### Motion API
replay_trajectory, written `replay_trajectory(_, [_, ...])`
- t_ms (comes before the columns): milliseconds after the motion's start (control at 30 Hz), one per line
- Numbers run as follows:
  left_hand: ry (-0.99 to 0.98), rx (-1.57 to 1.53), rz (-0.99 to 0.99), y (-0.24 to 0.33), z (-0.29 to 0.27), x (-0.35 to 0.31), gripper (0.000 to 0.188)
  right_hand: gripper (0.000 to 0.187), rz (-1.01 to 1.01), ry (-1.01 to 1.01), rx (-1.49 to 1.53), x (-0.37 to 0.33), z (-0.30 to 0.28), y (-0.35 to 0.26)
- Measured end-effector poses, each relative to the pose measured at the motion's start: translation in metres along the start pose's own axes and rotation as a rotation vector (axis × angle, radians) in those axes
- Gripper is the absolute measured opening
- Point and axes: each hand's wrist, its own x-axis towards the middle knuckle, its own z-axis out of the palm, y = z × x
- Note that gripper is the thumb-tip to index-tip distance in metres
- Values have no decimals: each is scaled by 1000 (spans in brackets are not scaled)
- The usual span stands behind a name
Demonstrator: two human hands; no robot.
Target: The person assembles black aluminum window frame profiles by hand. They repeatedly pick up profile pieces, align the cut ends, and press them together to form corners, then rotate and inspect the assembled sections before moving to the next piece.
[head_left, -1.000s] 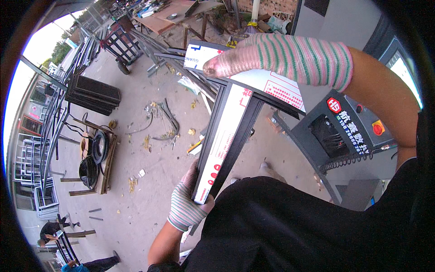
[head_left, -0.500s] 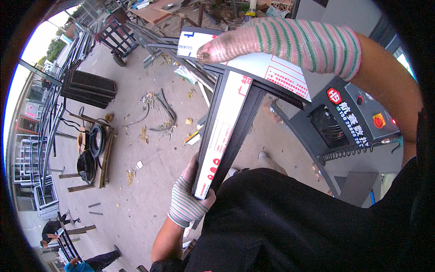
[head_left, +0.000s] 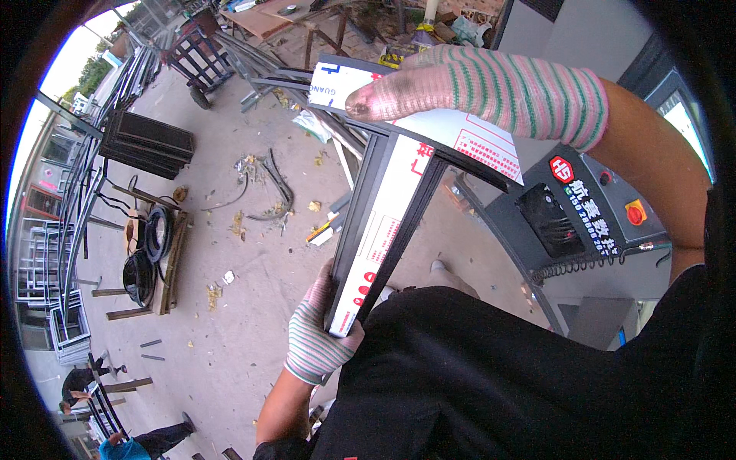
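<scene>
My left hand (head_left: 318, 341), in a striped knit glove, is closed round the lower end of a dark window-frame profile (head_left: 392, 203). White protective film with red print covers the profile's upper face. At its far end, a second film-covered dark profile (head_left: 484, 150) meets it crosswise in a T or corner shape; which one I cannot tell. My right hand (head_left: 468, 88), gloved alike with a dirt-stained thumb, grips this crosspiece from above, thumb lying over the film. Its other fingers are hidden behind the piece. Both profiles are held up off the floor, tilted.
A grey machine with a control panel (head_left: 606, 207) and coiled hose stands at right. On the left are a pallet with black coils (head_left: 157, 234), stacked dark panels (head_left: 147, 144) and leaning frames (head_left: 69, 322). Scraps (head_left: 277, 188) litter the floor. Two people work at lower left.
The far end of the joined profiles and my right hand have shifted slightly right and down in view. The surroundings have slid a little leftward. Both hands keep their hold.
</scene>
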Motion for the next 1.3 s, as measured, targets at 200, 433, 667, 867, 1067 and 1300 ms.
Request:
replay_trajectory(200, [-50, -50, -66, 5, -4, 2, 89, 37, -33, -13, 7, -10, -4, -11])
replay_trajectory(433, [-67, -67, -113, 18, -9, 7, 86, 33, -186, -14, -37, -28, -34, -44])
replay_trajectory(667, [-60, -16, -111, 16, -10, 13, 83, 38, -60, 282, -170, -44, -17, -75])
replay_trajectory(867, [-62, -29, -87, 13, -10, 17, 80, 66, -248, -521, 4, -10, -71, -57])
replay_trajectory(1067, [-48, 8, -61, 18, -9, 17, 73, 89, 234, 222, -271, -53, -26, -85])
replay_trajectory(1300, [42, -22, 27, 17, -4, 13, 85, 85, -102, -241, -188, -50, -52, -75])
